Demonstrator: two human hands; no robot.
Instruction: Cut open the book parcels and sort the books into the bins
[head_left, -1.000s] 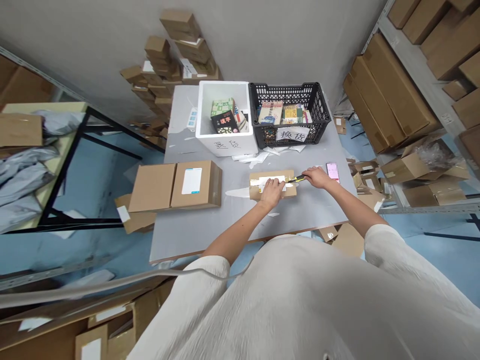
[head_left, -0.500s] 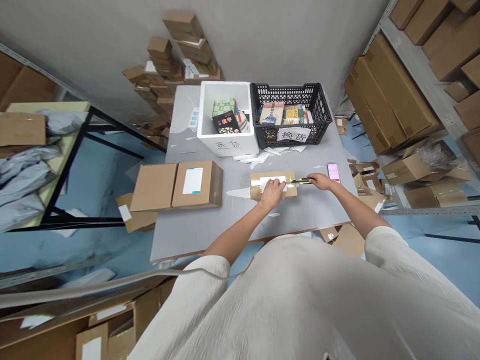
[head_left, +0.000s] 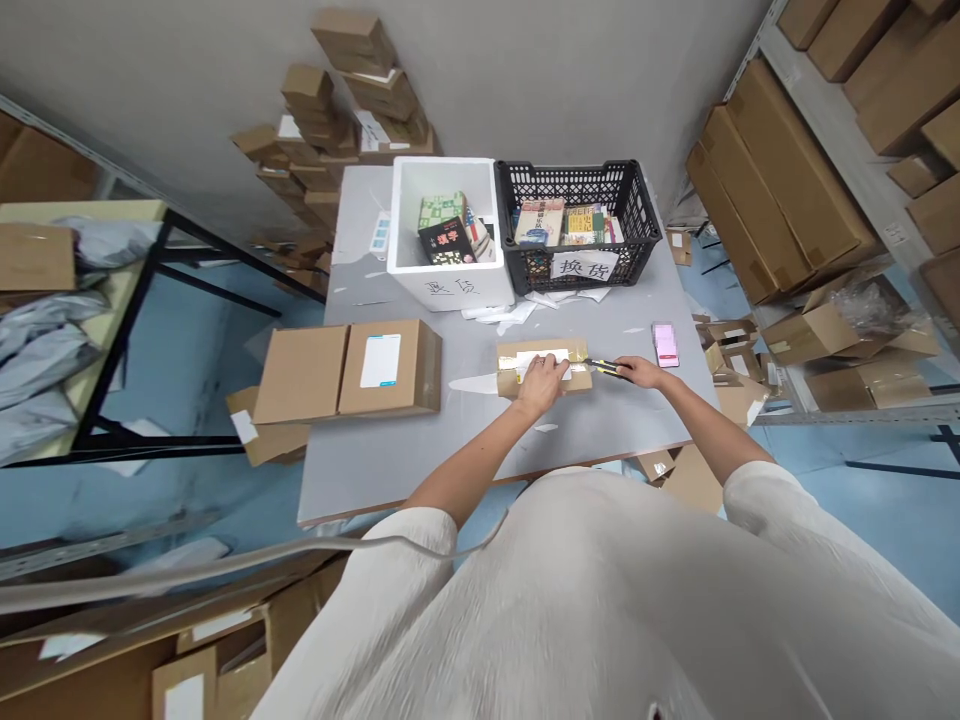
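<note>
A small taped cardboard box point(head_left: 507, 383) with a white label lies on the grey table, below the two bins. My left hand point(head_left: 543, 382) rests on top of it with the fingers stretched over the label, covering part of it. A black and yellow utility knife point(head_left: 609, 368) is gripped in my right hand point(head_left: 639, 371), just right of the box. Its tip points left and reaches the box's right end; whether the blade touches the cardboard is too small to tell.
A white foam bin point(head_left: 450, 288) and a black plastic crate point(head_left: 646, 245), both holding books, stand at the back. Two larger cartons point(head_left: 304, 375) sit at the left. A phone point(head_left: 665, 344) lies to the right. Paper scraps point(head_left: 516, 316) are scattered before the bins.
The knife has drawn back slightly from over the label to the box's right end, and its handle now slants downward to the right. My left hand stays on the box.
</note>
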